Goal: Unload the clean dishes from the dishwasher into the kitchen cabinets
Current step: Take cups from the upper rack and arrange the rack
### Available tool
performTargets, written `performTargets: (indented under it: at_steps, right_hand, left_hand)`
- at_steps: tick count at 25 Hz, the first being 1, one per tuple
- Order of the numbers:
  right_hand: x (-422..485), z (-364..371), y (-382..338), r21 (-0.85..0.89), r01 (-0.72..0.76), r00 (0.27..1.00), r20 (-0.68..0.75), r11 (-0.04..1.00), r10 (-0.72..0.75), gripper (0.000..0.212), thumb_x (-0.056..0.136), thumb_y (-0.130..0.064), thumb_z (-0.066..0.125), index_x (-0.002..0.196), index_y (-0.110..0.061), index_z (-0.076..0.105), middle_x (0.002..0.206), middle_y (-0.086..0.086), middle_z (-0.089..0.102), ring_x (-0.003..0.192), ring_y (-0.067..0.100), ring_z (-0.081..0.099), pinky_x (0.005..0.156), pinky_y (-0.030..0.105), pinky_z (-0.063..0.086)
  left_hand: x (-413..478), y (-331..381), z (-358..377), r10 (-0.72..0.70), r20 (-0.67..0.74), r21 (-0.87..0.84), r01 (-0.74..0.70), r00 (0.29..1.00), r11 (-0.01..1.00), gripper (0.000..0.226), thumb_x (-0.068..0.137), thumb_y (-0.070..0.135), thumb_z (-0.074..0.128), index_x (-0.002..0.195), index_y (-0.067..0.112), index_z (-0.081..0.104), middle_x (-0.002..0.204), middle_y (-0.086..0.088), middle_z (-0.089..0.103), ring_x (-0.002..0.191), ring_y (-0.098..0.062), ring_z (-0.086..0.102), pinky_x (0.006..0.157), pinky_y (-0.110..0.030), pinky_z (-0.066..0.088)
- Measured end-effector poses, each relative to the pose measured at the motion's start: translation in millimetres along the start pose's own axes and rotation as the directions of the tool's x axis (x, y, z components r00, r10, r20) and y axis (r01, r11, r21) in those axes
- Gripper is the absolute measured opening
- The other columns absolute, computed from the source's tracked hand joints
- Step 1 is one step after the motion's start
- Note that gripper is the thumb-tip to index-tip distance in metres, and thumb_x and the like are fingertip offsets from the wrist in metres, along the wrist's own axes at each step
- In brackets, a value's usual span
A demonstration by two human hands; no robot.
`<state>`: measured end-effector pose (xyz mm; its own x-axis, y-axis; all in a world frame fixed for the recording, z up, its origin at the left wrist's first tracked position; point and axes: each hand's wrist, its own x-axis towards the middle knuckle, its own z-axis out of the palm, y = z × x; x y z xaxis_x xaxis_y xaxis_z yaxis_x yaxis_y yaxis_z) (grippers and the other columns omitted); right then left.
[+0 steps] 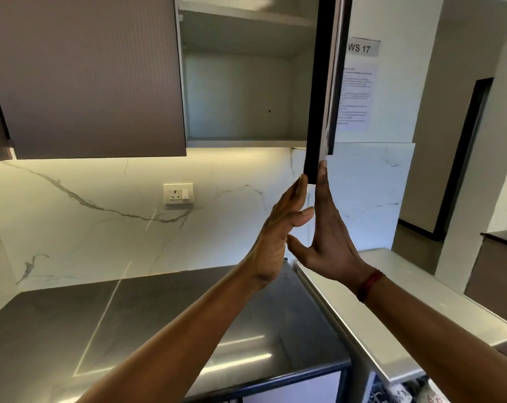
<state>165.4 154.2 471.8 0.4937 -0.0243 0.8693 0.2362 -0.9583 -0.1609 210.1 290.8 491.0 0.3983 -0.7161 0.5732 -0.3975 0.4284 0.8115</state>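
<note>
Okay, we have both hands raised to the bottom corner of the open cabinet door, which we see edge-on. Our left grip is open, with straight fingers whose tips touch the door's left face at its lower edge. Our right grip is also open, its fingers flat along the door's right side and the tip at the corner. That wrist carries a red band. The cabinet stands open next to a closed door, with its lower shelf in view. The steel desk sits below, and a socket is on the marble wall. A sign reads WS 17. The dishwasher rack shows at the bottom right, under desk level and well apart from our hands. It is blurred, so we cannot tell which dishes it holds.
</note>
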Motion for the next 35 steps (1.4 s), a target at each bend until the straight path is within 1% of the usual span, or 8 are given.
performTargets:
  at_steps: [4, 8, 11, 15, 23, 26, 31, 35]
  right_hand:
    - [-19.5, -39.6, -0.5, -0.177, -0.025, 1.000, -0.018, 0.984, 0.022, 0.098, 0.085, -0.036, 0.060, 0.152, -0.005, -0.006, 0.160, 0.015, -0.018, 0.133, 0.032, 0.042, 0.080, 0.034, 0.055]
    - [-36.1, -79.0, 15.6, -0.406, -0.112, 0.994, -0.032, 0.907, 0.108, 0.102, 0.082, -0.023, 0.065, 0.153, -0.007, -0.007, 0.159, 0.017, -0.019, 0.079, 0.026, 0.059, 0.070, 0.025, 0.038]
    - [-44.2, -102.8, 26.7, -0.488, -0.119, 0.992, -0.031, 0.865, 0.119, 0.106, 0.081, -0.015, 0.066, 0.152, -0.010, -0.013, 0.159, 0.018, -0.020, 0.107, 0.034, 0.057, 0.082, 0.035, 0.046]
    - [-49.7, -117.9, 40.3, -0.600, -0.147, 0.989, -0.067, 0.787, 0.133, 0.099, 0.082, -0.008, 0.063, 0.151, 0.001, -0.007, 0.158, 0.020, -0.019, 0.149, 0.035, -0.007, 0.116, 0.049, 0.026]
    - [-63.7, -164.8, 92.4, -0.650, -0.294, 0.951, -0.126, 0.700, 0.282, 0.109, 0.081, -0.008, 0.067, 0.151, -0.009, -0.016, 0.158, 0.015, -0.025, 0.140, 0.042, 0.027, 0.090, 0.048, 0.052]
    - [-64.1, -182.4, 114.7, -0.680, -0.350, 0.925, -0.141, 0.644, 0.353, 0.110, 0.082, -0.007, 0.066, 0.151, -0.013, -0.019, 0.157, 0.010, -0.030, 0.126, 0.044, 0.047, 0.095, 0.043, 0.047]
    - [-59.8, -195.0, 143.2, -0.773, -0.436, 0.851, -0.187, 0.460, 0.491, 0.102, 0.083, -0.007, 0.063, 0.152, -0.007, -0.012, 0.154, 0.008, -0.036, 0.147, 0.039, 0.009, 0.111, 0.048, 0.036]
    - [-58.2, -196.6, 154.6, -0.863, -0.422, 0.802, -0.212, 0.279, 0.559, 0.089, 0.085, -0.009, 0.051, 0.152, -0.003, -0.007, 0.155, 0.015, -0.032, 0.148, 0.035, -0.009, 0.119, 0.051, 0.016]
  left_hand:
    - [2.8, 14.1, 36.7, -0.052, 0.103, 0.011, 0.051, 0.993, 0.999, 0.060, 0.085, 0.055, 0.037, 0.140, 0.037, 0.024, 0.147, 0.020, 0.027, 0.141, -0.001, 0.024, 0.120, -0.036, 0.019]
    - [13.6, 17.3, 60.6, -0.101, 0.196, 0.022, 0.098, 0.975, 0.995, 0.089, 0.068, 0.085, 0.048, 0.144, 0.044, 0.026, 0.158, 0.016, 0.018, 0.146, -0.004, 0.013, 0.121, -0.043, 0.008]
    - [23.8, 6.5, 67.6, -0.105, 0.228, 0.109, 0.081, 0.968, 0.991, 0.094, 0.072, 0.084, 0.037, 0.152, 0.041, 0.009, 0.160, 0.021, 0.004, 0.147, 0.000, -0.001, 0.121, -0.046, 0.002]
    - [38.9, -15.2, 75.7, -0.087, 0.278, 0.157, 0.044, 0.957, 0.987, 0.088, 0.076, 0.081, 0.033, 0.151, 0.045, 0.002, 0.158, 0.027, -0.005, 0.144, 0.005, -0.012, 0.121, -0.048, -0.001]
    - [86.7, -46.7, 81.5, -0.009, 0.366, 0.250, -0.089, 0.930, 0.964, 0.058, 0.099, 0.056, 0.021, 0.146, 0.046, -0.012, 0.156, 0.026, -0.016, 0.141, 0.007, -0.019, 0.122, -0.041, -0.003]
    - [97.4, -61.7, 86.1, 0.043, 0.400, 0.469, -0.245, 0.916, 0.849, 0.062, 0.095, 0.062, 0.019, 0.141, 0.049, -0.021, 0.154, 0.024, -0.027, 0.140, 0.005, -0.026, 0.121, -0.044, -0.006]
    - [108.9, -85.2, 85.8, 0.236, 0.424, 0.728, -0.484, 0.875, 0.486, 0.075, 0.097, 0.056, 0.028, 0.150, 0.033, -0.020, 0.155, 0.007, -0.033, 0.142, -0.012, -0.031, 0.118, -0.054, -0.008]
    - [119.2, -95.9, 88.7, 0.315, 0.449, 0.746, -0.545, 0.836, 0.382, 0.075, 0.096, 0.055, 0.027, 0.153, 0.026, -0.012, 0.159, -0.003, -0.024, 0.146, -0.020, -0.023, 0.116, -0.060, -0.002]
